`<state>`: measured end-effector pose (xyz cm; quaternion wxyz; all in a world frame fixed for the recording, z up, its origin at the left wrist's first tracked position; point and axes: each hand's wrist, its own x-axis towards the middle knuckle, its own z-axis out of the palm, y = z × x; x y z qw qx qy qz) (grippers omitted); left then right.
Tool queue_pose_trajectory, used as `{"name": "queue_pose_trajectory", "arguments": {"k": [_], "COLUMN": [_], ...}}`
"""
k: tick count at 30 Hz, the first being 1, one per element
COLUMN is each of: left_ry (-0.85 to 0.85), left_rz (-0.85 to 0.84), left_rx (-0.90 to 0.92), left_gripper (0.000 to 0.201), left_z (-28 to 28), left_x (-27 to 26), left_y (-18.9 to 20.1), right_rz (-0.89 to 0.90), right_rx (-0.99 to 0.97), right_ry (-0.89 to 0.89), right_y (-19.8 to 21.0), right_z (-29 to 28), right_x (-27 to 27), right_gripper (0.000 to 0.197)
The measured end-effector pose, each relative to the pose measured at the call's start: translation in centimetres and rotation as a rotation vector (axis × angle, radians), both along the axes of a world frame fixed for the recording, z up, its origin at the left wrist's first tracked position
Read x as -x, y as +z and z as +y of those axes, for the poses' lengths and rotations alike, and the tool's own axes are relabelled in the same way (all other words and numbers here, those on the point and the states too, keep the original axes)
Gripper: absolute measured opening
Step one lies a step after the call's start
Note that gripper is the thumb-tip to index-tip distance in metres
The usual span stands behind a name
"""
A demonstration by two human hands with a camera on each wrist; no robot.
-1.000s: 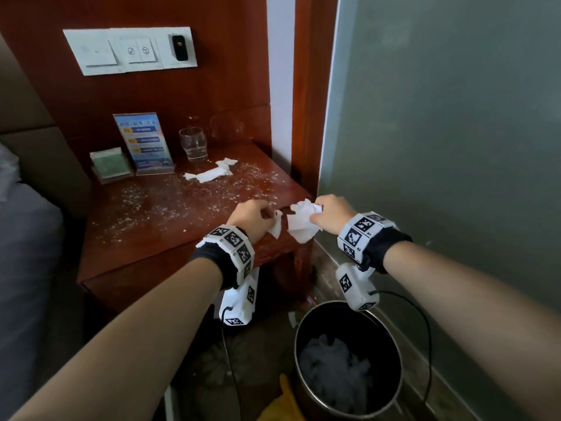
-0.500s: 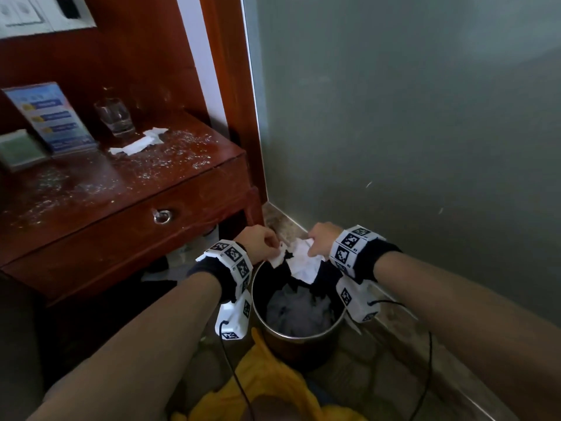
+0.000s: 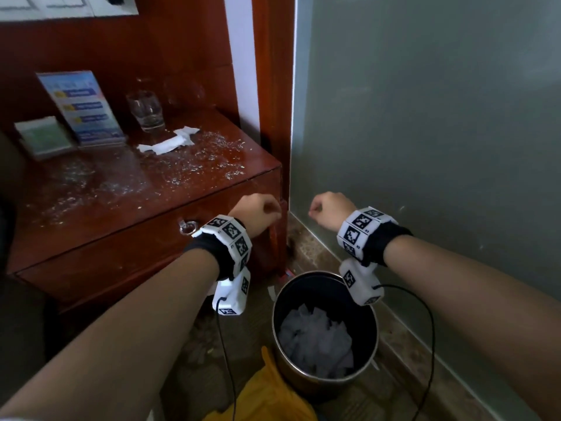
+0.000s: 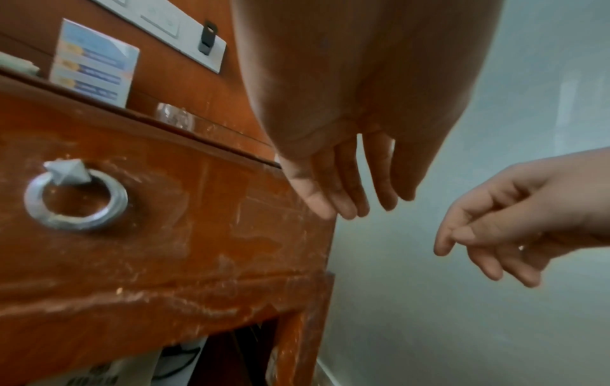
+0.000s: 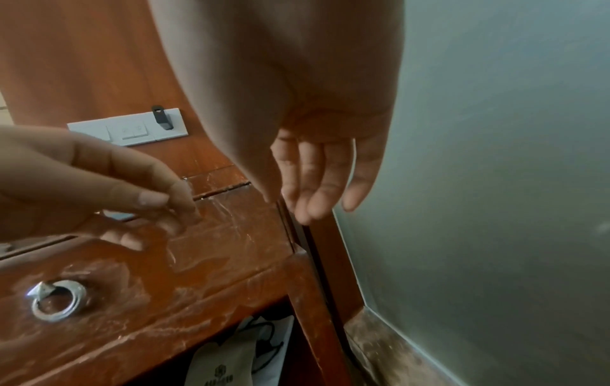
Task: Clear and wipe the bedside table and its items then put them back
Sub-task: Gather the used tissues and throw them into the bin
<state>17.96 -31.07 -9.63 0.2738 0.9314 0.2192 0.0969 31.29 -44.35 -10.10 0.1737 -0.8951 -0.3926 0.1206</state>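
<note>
The wooden bedside table point(image 3: 91, 244) stands at the left, its top strewn with white crumbs. On it are a glass point(image 3: 145, 110), a blue sign card point(image 3: 82, 107), a green-topped box point(image 3: 42, 136) and a crumpled white paper scrap point(image 3: 168, 142). My left hand point(image 3: 258, 212) hangs by the table's front right corner and holds nothing, fingers loose point(image 4: 333, 193). My right hand point(image 3: 329, 208) hovers by the grey wall, also holding nothing, fingers relaxed point(image 5: 313, 182). Below them the metal bin point(image 3: 288, 366) holds crumpled white tissue point(image 3: 315, 341).
A ring pull point(image 3: 188, 227) sits on the drawer front. A grey wall point(image 3: 425, 117) closes the right side. A yellow cloth point(image 3: 267, 396) lies on the floor by the bin. A switch panel point(image 5: 132, 130) is on the wood wall. A bag point(image 5: 231, 363) sits under the table.
Both hands carried white tissue from the table edge down to the bin, let it go there and have risen again holding nothing.
</note>
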Motion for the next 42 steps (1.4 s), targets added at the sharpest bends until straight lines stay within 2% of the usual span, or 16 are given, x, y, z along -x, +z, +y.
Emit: {"name": "queue_pose_trajectory", "arguments": {"k": [4, 9, 15, 21, 24, 28, 35, 38, 40, 42], "left_ry": [0.082, 0.135, 0.36, 0.486, 0.49, 0.451, 0.42, 0.399, 0.363, 0.349], "left_rz": [-0.133, -0.143, -0.033, 0.152, 0.189, 0.231, 0.296, 0.297, 0.321, 0.326], "left_rx": [0.053, 0.068, 0.076, 0.06, 0.122, 0.119, 0.116, 0.072, 0.023, -0.016], "left_gripper": [0.013, 0.014, 0.014, 0.027, 0.034, 0.045, 0.048, 0.044, 0.035, 0.024], "left_z": [4.2, 10.5, 20.3, 26.8, 28.4, 29.4, 30.2, 30.4, 30.4, 30.2], "left_x": [-0.7, 0.0, 2.0, 3.2, 3.0, 2.4, 1.8, 1.7, 1.6, 1.6], "left_y": [2.8, 6.3, 8.4, 7.7, 7.1, 6.2, 5.3, 5.1, 5.2, 5.2], "right_rz": [-0.058, -0.061, -0.014, 0.001, 0.026, 0.014, -0.013, -0.025, -0.026, -0.034], "right_rx": [-0.14, -0.181, -0.189, -0.096, -0.023, 0.026, 0.082, 0.101, 0.135, 0.146], "right_ry": [-0.006, 0.048, 0.152, 0.203, 0.242, 0.238, 0.292, 0.325, 0.36, 0.378], "right_y": [3.5, 7.0, 8.9, 7.9, 7.4, 7.2, 6.2, 5.9, 5.7, 5.6], "right_z": [5.9, 13.3, 23.0, 30.3, 32.6, 34.6, 36.4, 36.8, 37.0, 37.1], "right_x": [-0.3, -0.7, -0.2, 0.8, 0.9, 0.7, 0.5, 0.4, 0.3, 0.4], "right_gripper": [0.017, 0.018, 0.01, 0.026, 0.037, 0.044, 0.042, 0.042, 0.044, 0.037]}}
